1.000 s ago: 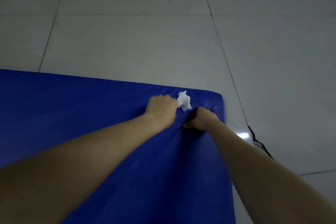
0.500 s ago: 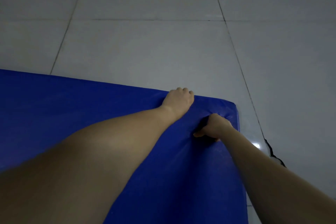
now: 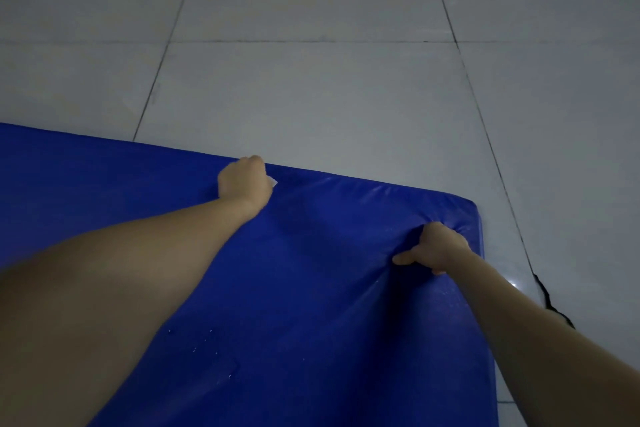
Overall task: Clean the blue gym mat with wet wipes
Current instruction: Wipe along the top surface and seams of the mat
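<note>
Where the left hand sits: I have the left hand (image 3: 244,180) on the mat's far edge, fingers curled down over the wipe, well apart from the right.
Wet wipe: of the wet wipe (image 3: 273,182) I see only a white sliver at that hand's right side; the rest is hidden under it.
Right hand: the right hand (image 3: 436,250) pinches a bunched fold of the cover near the far right corner, thumb stuck out to the left.
Blue gym mat: the blue gym mat (image 3: 311,288) lies flat on the tiled floor (image 3: 311,87) and fills the lower frame.
Droplets: a few droplets (image 3: 207,347) sit beside my left forearm.
Change: a second ago both hands were together by the corner, the wipe poking up between them; since then the left has run leftward along the far edge while the right kept its fold.
Meaning: I judge an edge stroke is underway; the corner stretch shows a sheen, and the long run of edge to the left is not yet wiped.
</note>
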The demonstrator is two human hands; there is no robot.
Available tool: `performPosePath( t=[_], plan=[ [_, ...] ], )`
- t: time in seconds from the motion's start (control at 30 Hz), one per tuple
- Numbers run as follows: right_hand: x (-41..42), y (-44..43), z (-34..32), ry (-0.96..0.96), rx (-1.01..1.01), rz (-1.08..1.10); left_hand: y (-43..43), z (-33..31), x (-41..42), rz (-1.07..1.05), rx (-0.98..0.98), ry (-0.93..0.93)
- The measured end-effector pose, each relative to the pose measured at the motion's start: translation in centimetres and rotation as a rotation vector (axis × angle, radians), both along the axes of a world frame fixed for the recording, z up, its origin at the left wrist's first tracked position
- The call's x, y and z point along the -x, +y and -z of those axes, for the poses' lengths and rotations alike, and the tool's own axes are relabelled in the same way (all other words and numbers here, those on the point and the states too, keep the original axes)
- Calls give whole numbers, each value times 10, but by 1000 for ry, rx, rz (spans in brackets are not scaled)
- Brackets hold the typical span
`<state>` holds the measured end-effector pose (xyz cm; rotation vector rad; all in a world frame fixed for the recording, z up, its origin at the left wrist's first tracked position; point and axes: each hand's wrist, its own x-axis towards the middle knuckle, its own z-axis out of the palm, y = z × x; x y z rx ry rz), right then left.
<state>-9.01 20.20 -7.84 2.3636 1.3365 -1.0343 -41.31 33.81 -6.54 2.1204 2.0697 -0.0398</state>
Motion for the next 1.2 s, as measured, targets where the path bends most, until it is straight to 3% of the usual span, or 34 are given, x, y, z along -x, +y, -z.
performPosePath(
  t=[0.1,0.27,0.37,0.43,0.5,0.67,0.87,1.03,1.2],
  plan=[
    [0,-1,0,-4,-18,-8,-15,-6,-41,-71,78,-232],
    [1,0,-2,8,-8,-21,-70,-9,-134,118,261,-494],
    [2,1,-4,17,17,-3,-98,-3,-166,408,218,-431],
    [2,2,-4,19,21,5,-98,3,-163,645,100,-255],
    [2,3,-3,9,15,15,-86,10,-145,733,29,-155],
    [0,3,-3,15,16,30,-59,10,-62,464,-1,-300],
    [1,1,-2,-9,0,13,-43,9,57,33,-3,-251],
    [2,0,-3,-14,-4,11,-47,8,5,-140,47,-379],
    [1,0,-3,-17,-5,-20,-96,10,-108,97,138,-544]
  ],
)
